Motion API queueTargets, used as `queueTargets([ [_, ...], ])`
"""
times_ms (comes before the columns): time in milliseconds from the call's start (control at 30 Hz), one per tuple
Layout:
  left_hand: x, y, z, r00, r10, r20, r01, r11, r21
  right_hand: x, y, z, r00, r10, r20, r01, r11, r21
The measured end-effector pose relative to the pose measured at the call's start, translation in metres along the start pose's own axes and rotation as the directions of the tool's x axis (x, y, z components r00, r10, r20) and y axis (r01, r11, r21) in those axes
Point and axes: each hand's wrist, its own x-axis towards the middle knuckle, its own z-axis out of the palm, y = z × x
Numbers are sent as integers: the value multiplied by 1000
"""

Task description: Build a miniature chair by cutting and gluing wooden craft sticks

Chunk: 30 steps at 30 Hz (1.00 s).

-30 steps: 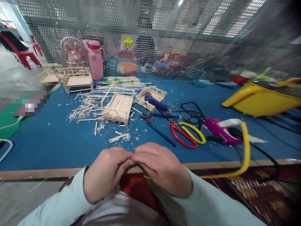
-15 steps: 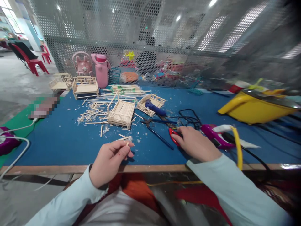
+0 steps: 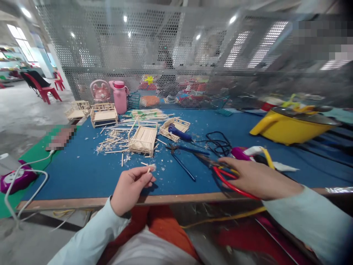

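My left hand point(image 3: 135, 187) is closed in a pinch near the table's front edge. A short piece of wooden stick point(image 3: 149, 170) pokes up between its thumb and fingertips. My right hand point(image 3: 253, 177) is closed on the red handles of a pair of scissors point(image 3: 226, 178), whose blades point left and away from me. Just left of the blades lie blue-handled pliers point(image 3: 183, 165) with their handles spread. Behind my left hand a miniature bed of wooden sticks point(image 3: 143, 140) stands on the blue mat. A blue tool handle point(image 3: 179, 132) lies across another small stick frame point(image 3: 168, 129).
Stick offcuts point(image 3: 113, 141) litter the mat. Two stick models point(image 3: 104, 115) stand at the back left beside a pink bottle point(image 3: 119, 98). A yellow pan point(image 3: 292, 127) and a purple device point(image 3: 239, 152) are at the right, with black cables. A perforated metal screen point(image 3: 154, 48) rises behind.
My right hand has moved right and toward me with the scissors, which have come away from the pliers. My left hand keeps its pinch on the stick piece. The camera view has shifted slightly.
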Motion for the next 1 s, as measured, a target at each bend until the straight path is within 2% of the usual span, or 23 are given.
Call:
queueTargets([
  [67, 0, 4, 2, 1000, -28, -2, 28, 998, -50, -23, 10, 2, 993, -110, -51, 111, 993, 28],
  [100, 0, 6, 3, 999, -38, 5, 38, 997, -71, -33, 8, 2, 990, -91, -105, 95, 995, 38],
  [167, -2, 10, 8, 998, -51, 32, 54, 993, -103, -44, -12, 2, 985, -23, -169, 49, 988, 150],
  [200, -2, 12, 10, 997, -53, 49, 58, 992, -115, -46, -30, 1, 980, -9, -200, 63, 961, 268],
  [233, -4, 15, 13, 996, -51, 69, 59, 990, -124, -44, -50, 1, 977, 67, -201, 18, 918, 395],
  [267, -5, 18, 15, 995, -45, 86, 56, 990, -130, -40, -72, 1, 984, 98, -150, -6, 856, 517],
  [333, -8, 25, 19, 994, -28, 108, 41, 991, -127, -28, -111, 1, 990, 48, -131, 55, 732, 679],
  [400, -11, 32, 22, 995, -2, 102, 13, 994, -105, -13, -137, 3, 990, -66, -122, 137, 614, 777],
  [500, -13, 39, 24, 997, 47, 58, -43, 997, -56, 3, -152, 6, 977, -184, -103, 181, 479, 859],
  [567, -13, 41, 24, 996, 87, 31, -86, 996, -16, 7, -154, 8, 969, -221, -111, 202, 444, 873],
  [667, -13, 41, 22, 988, 152, 14, -153, 986, 62, 8, -154, 10, 966, -218, -140, 233, 495, 837],
  [767, -14, 40, 19, 975, 220, 35, -223, 963, 151, 7, -155, 8, 970, -178, -166, 242, 641, 728],
  [867, -16, 36, 17, 963, 267, 41, -270, 943, 195, 7, -157, 5, 957, -160, -240, 274, 766, 581],
  [1000, -17, 32, 15, 946, 324, 28, -322, 920, 222, 9, -156, 4, 936, -186, -298, 319, 804, 502],
])
